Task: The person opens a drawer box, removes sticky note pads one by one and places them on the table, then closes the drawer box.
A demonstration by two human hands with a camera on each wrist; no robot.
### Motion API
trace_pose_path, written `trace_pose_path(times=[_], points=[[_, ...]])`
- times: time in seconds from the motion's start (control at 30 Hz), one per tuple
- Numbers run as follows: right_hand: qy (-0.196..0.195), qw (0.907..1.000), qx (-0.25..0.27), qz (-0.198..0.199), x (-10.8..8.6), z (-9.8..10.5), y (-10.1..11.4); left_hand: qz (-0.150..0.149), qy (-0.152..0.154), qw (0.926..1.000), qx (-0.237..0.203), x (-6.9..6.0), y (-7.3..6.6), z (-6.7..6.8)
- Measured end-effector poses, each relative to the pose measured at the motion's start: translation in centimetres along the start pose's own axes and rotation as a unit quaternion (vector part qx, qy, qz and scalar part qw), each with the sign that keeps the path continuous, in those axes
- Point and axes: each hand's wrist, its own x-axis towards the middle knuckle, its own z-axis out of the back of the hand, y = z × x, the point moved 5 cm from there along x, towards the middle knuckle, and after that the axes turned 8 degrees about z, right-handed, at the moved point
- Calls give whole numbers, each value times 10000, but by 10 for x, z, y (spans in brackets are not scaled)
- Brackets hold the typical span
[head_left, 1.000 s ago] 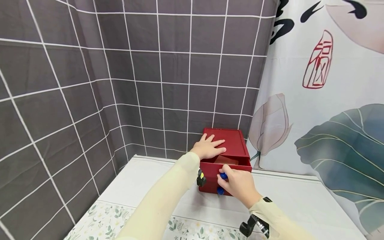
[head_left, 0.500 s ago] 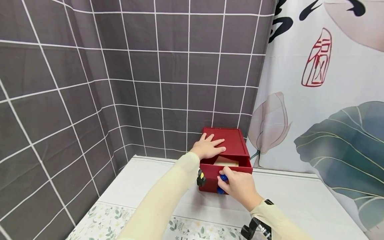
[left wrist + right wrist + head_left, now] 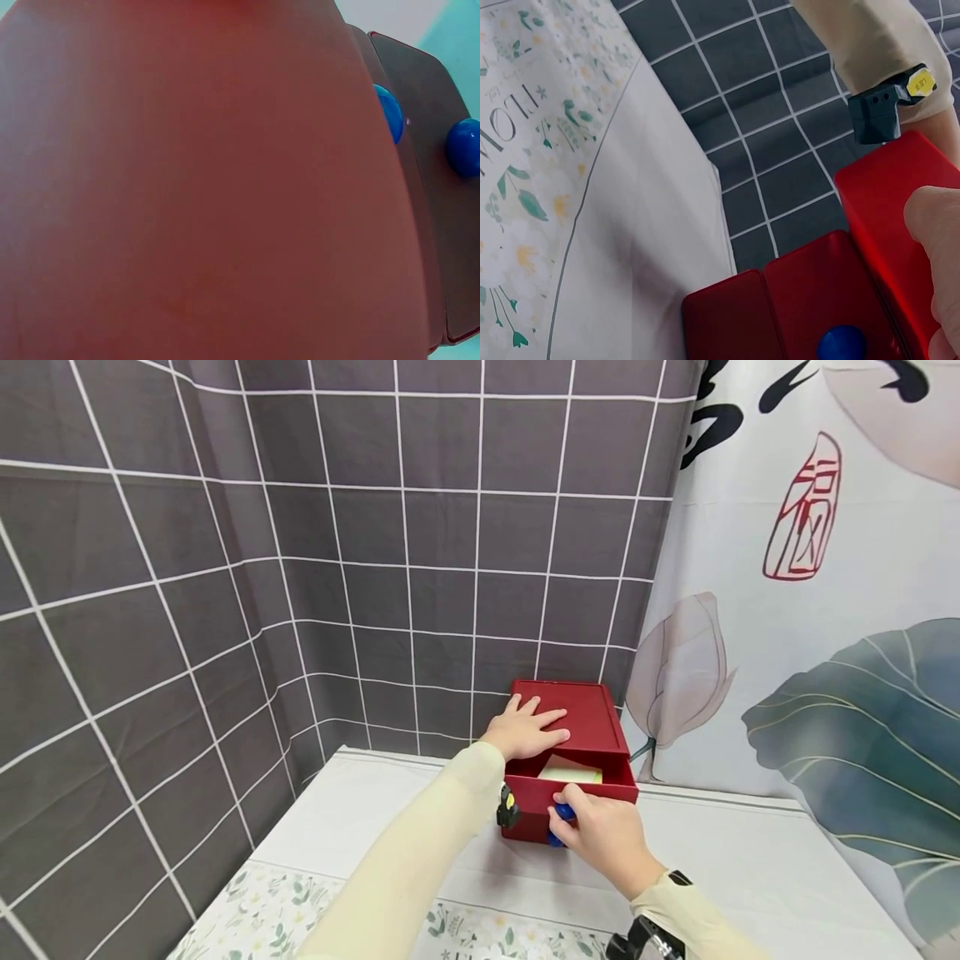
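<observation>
"What's new in the head view?"
"Low, right of centre, the upper drawer of the red box sits further out than a second ago, baring more of the pale block inside. The right hand pinches its blue knob; the left hand lies spread on top, as before."
"Left wrist?"
"Mostly red box, two knobs far right."
"Right wrist?"
"Right hand at the right edge, lower knob at the bottom."
</observation>
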Motion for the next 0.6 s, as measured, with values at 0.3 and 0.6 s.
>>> trace_pose_path(times=[0.3,0.6], points=[[-22,10000,36,-44,-2,2,1,0,-4,10000,47,2,-1,-1],[-116,9999,103,11,-3,3,3,-21,6,10000,40,2,0,-1]])
